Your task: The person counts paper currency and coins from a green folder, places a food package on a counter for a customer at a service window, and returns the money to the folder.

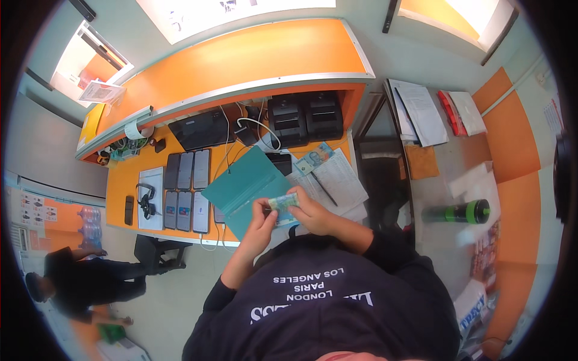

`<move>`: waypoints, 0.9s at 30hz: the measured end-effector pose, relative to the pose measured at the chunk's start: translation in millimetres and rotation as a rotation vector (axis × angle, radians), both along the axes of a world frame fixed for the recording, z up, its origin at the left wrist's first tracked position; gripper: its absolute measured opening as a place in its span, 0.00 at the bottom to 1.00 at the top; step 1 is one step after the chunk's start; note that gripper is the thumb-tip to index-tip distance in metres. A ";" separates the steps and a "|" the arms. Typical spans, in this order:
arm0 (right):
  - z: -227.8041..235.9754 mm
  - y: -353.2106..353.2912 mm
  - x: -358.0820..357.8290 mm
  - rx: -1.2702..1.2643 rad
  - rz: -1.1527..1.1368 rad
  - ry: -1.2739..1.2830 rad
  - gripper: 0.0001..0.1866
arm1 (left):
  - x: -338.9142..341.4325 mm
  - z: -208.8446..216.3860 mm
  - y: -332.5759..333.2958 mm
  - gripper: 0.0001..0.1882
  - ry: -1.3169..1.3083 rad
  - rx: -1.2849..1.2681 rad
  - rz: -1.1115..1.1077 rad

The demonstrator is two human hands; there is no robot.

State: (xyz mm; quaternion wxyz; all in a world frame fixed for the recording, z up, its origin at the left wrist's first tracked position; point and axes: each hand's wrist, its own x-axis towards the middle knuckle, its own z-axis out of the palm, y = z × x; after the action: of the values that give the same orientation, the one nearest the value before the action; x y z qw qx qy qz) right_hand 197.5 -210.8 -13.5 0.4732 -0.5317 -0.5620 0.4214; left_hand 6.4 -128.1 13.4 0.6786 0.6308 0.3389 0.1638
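Observation:
Just above the desk's front edge, my left hand point(261, 219) and my right hand point(309, 212) are both closed on green-blue banknotes point(283, 202). How many there are I cannot tell. Under and beyond the left hand lies a teal folder point(248, 180), tilted on the desk. Right of it are written paper sheets point(346, 179) with a dark pen point(324, 189) across them. Another blue-green banknote point(315, 158) rests on the sheets' far part.
Several smartphones point(186, 170) lie in rows on the orange desk point(123, 180), with cables nearby. Two black devices point(306, 118) stand under the orange shelf point(253, 51). A side table point(442, 162) at right bears a black-green bottle point(463, 212). Another person point(84, 280) is at far left.

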 end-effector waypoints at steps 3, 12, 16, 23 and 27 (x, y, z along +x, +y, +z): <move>8.5 0.2 -0.6 -0.057 0.033 0.003 0.18 | 6.4 5.5 -12.4 0.19 0.014 -0.080 -0.062; 7.7 2.3 -2.5 -0.083 0.103 0.055 0.16 | 1.1 -4.0 0.8 0.15 -0.050 -0.161 -0.027; 19.6 5.4 2.9 -0.186 0.215 0.540 0.08 | -6.4 -9.6 9.1 0.11 -0.079 -0.204 -0.046; 4.7 2.9 2.4 -0.232 0.087 0.717 0.12 | 0.0 17.4 0.2 0.15 -0.352 -0.659 0.076; 4.8 3.3 8.3 -0.258 0.181 0.723 0.13 | -3.8 3.8 3.5 0.19 -0.113 -0.329 -0.077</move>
State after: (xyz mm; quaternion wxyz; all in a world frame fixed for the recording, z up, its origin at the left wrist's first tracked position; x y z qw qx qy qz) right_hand 205.8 -207.5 -8.7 0.5307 -0.3522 -0.3461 0.6889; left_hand 2.6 -124.6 17.1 0.7965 0.5134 0.2979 0.1151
